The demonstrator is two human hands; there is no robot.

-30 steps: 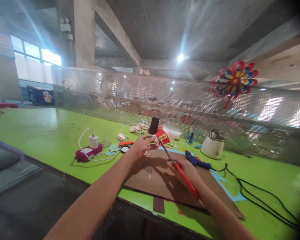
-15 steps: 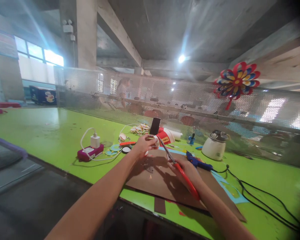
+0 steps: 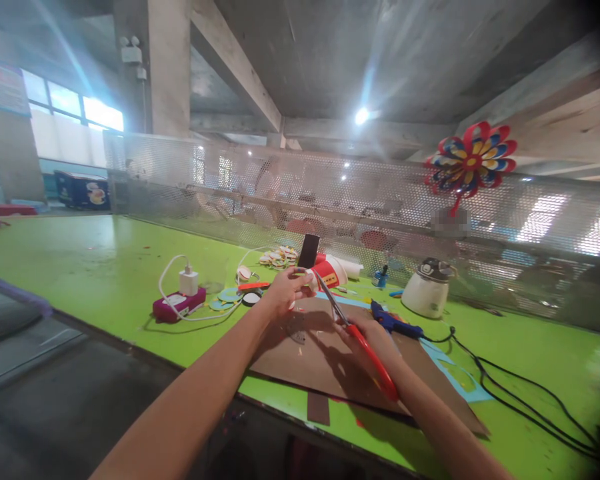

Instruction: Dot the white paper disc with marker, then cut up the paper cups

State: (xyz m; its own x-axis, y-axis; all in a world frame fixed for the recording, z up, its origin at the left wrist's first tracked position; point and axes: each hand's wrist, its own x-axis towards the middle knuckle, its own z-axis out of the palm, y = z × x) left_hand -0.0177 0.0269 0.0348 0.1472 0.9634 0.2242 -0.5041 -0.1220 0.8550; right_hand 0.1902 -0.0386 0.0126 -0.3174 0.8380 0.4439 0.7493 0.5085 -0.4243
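Observation:
My right hand [image 3: 375,340] is closed on red-handled scissors [image 3: 353,330], whose blades point up and left toward my left hand. My left hand [image 3: 284,292] pinches a small piece I cannot make out, right at the blade tips. Both hands hover over a brown cardboard sheet [image 3: 325,363] that lies on the green table [image 3: 105,273].
A blue glue gun [image 3: 393,322] with a black cable lies right of my hands. A white pot [image 3: 427,290], a red-and-white cup [image 3: 330,272], a dark phone [image 3: 309,251], paper cut-outs and a pink power strip [image 3: 177,305] lie around. A mesh fence with a pinwheel [image 3: 470,160] runs behind.
Both hands stay in about the same place with the scissors at the small piece; only the view shifts slightly.

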